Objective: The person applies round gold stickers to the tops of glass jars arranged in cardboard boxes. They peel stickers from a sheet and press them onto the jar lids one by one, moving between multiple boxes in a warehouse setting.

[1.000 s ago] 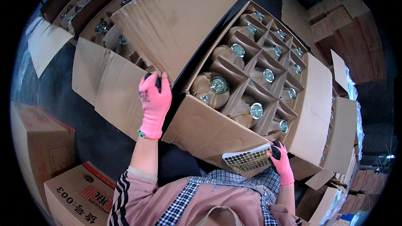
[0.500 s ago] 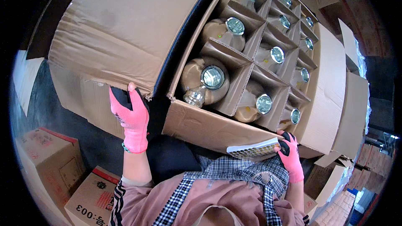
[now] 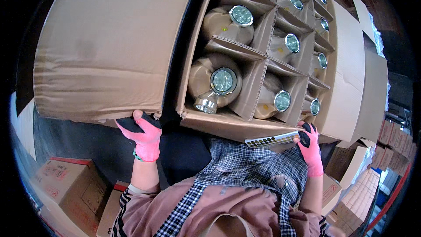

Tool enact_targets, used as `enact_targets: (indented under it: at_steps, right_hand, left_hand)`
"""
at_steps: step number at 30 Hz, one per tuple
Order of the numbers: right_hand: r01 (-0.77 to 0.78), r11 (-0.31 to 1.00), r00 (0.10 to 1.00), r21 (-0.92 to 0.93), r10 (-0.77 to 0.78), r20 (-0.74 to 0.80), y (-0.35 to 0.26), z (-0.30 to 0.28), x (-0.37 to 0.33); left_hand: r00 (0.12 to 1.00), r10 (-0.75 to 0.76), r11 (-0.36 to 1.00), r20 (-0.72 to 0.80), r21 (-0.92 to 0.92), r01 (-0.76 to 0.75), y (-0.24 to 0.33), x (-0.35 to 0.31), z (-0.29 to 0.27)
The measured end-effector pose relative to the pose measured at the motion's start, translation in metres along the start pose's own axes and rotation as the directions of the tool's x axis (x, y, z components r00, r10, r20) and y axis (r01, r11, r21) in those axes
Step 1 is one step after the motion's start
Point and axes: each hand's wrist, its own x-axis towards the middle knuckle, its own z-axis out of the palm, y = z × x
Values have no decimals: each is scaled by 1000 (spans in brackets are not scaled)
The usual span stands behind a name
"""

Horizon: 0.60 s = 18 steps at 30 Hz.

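My left hand (image 3: 142, 137), in a pink and black work glove, has its thumb and fingers closed on the near edge of a wide brown cardboard flap (image 3: 109, 57). In my right hand (image 3: 311, 151), gloved alike, a sheet of small round gold stickers (image 3: 267, 141) is pinched, held beside the front wall of an open carton (image 3: 228, 128). Cardboard dividers (image 3: 254, 77) split that carton into cells. Each visible cell holds a clear, round-bellied glass vessel; the nearest glass vessel (image 3: 197, 74) has a silver-rimmed mouth and a second, metallic-looking neck low at its front.
A pale side flap (image 3: 344, 74) folds outward on the carton's right, with another open cardboard box (image 3: 372, 101) beyond. Closed printed cartons (image 3: 66, 180) stand at the lower left. Stacked boxes (image 3: 357, 197) sit at the lower right. A dark gap runs between the left flap and the carton.
The carton and left flap appear shifted up and nearer in view. My left hand still grips the flap. The sticker sheet has tilted and shows a narrower face.
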Motion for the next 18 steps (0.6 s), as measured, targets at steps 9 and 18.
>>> enact_targets:
  at_steps: [9,18]
  right_hand:
    - [15,999,999,-41,-17,-42,6,9,-4]
    - [93,993,993,-70,-98,-67,5,7,-3]
  left_hand:
    - [995,-81,990,60,-115,88,-21,-7,-7]
    - [989,-145,985,34,-88,147,-24,-6,-8]
